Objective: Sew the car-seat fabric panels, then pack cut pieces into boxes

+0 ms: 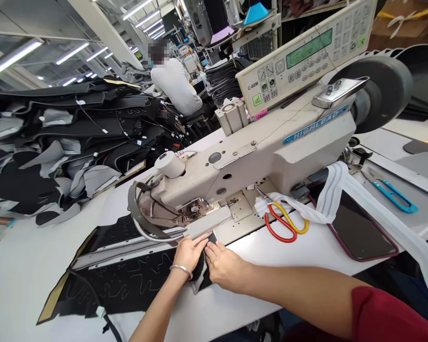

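My left hand [188, 255], with a bracelet at its wrist, pinches the end of a black fabric panel [139, 280] in front of the sewing machine [257, 152]. Close against it, my right hand [225, 267] has its fingers closed on the same fabric end, thumbs almost meeting. A grey-white fabric edge hangs below the hands. Wavy stitched lines and a dark cable with a white connector show on the panel, which stretches left under the machine's head. The fingertips lie just before a light grey guard [209, 222]; the needle cannot be made out.
Scissors with red and yellow handles [283, 221], a white elastic band [331, 190], a phone [364, 225] and blue thread snips [395, 194] lie to the right. Stacked black panels [74, 123] fill the left side. Behind the machine, a person in white [176, 85] sits facing away.
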